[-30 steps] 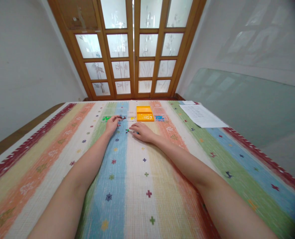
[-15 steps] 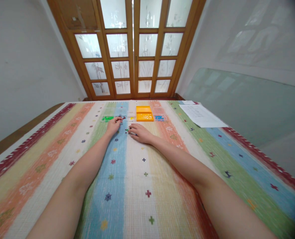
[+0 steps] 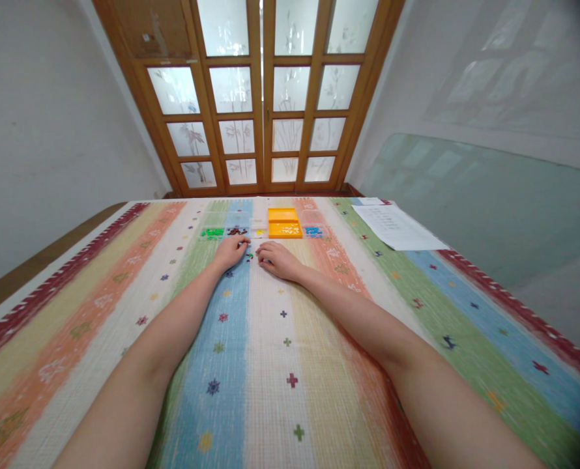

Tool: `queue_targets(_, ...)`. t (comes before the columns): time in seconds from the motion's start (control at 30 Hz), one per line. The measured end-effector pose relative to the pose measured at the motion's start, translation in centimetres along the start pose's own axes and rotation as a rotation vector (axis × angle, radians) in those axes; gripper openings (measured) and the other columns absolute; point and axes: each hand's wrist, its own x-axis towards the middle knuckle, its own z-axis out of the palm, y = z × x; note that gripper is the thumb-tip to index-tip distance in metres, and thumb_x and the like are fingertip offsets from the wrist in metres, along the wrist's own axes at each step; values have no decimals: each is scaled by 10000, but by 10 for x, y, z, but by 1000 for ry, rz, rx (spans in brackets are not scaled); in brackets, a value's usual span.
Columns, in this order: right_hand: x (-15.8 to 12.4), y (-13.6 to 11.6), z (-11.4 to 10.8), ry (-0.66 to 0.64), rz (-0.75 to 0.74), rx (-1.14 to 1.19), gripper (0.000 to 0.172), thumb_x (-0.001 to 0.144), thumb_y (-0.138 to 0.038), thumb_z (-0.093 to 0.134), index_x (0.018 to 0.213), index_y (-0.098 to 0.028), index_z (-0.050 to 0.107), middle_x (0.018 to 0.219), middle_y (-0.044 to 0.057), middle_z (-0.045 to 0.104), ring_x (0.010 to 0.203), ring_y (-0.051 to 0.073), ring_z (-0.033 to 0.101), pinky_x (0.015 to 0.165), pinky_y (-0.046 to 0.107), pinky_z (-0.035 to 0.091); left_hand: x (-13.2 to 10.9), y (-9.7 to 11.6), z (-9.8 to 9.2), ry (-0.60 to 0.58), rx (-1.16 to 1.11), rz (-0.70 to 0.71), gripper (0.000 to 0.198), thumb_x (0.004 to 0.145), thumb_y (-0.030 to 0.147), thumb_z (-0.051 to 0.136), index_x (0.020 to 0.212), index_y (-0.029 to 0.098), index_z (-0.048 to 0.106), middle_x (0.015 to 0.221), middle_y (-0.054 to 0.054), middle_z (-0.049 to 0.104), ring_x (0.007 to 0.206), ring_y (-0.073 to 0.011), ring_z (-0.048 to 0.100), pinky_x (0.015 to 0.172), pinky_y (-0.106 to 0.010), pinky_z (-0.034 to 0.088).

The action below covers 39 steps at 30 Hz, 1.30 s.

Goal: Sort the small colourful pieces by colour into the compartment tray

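My left hand (image 3: 232, 252) rests on the cloth just in front of a clear box of dark brown pieces (image 3: 237, 231). Its thumb and fingertips are pinched together; anything between them is too small to make out. To the right, my right hand (image 3: 276, 259) has its fingers curled, with the fingertips hiding whatever they may hold. Between the two hands lie a few small green and dark pieces (image 3: 249, 257). Behind them stand a clear box of green pieces (image 3: 212, 232), some yellow pieces (image 3: 259, 232), an open orange box (image 3: 285, 229) with white pieces, and blue pieces (image 3: 313, 231).
A striped, patterned cloth (image 3: 265, 365) covers the table. White printed sheets (image 3: 392, 226) lie at the back right. Beyond the far edge stands a wooden door with glass panes (image 3: 290, 88), and a glass panel (image 3: 466, 202) leans along the right wall.
My left hand has drawn back and to the right from the brown pieces, which now show more fully. My right hand has shifted slightly right, away from the small pieces.
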Motion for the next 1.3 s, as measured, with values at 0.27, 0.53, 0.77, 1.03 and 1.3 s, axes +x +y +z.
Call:
queue_targets(0.27, -10, 41, -26, 327, 473, 62, 143, 962, -240, 554, 942, -195, 689, 931, 65, 728, 826, 205, 613, 776, 310, 452, 0, 1, -2, -71, 40, 25, 297, 956, 307, 550, 1069, 198, 802, 1049, -81, 772, 933, -240, 679, 921, -376, 529)
queue_targets(0.53, -38, 91, -58, 687, 733, -12, 198, 915, -289, 520, 952, -195, 690, 924, 75, 730, 829, 229, 624, 780, 330, 461, 0, 5, -5, -104, 54, 24, 306, 956, 303, 532, 1060, 201, 801, 1048, -81, 763, 970, -246, 676, 938, -377, 528)
queue_targets(0.77, -46, 97, -60, 730, 862, -112, 363, 931, -230, 468, 1212, -153, 683, 1072, 151, 744, 927, 283, 658, 858, 387, 506, -1, 5, -5, -87, 26, 48, 284, 922, 292, 550, 1023, 215, 804, 963, -77, 739, 880, -237, 661, 885, -383, 537)
queue_targets(1.03, -36, 90, -40, 548, 709, -171, 321, 936, -195, 474, 1145, -180, 718, 1133, 122, 744, 1008, 274, 649, 923, 399, 517, -3, 11, -7, -146, 22, 106, 270, 872, 237, 592, 1046, 206, 797, 950, -73, 707, 877, -229, 643, 895, -383, 533)
queue_targets(1.3, -27, 75, -28, 401, 590, -112, 304, 943, -201, 536, 1161, -172, 747, 1162, 131, 760, 1059, 263, 681, 993, 412, 523, -7, 37, 3, -125, 148, 292, 305, 962, 276, 579, 1175, 245, 795, 1261, -106, 718, 1240, -297, 576, 1154, -499, 398)
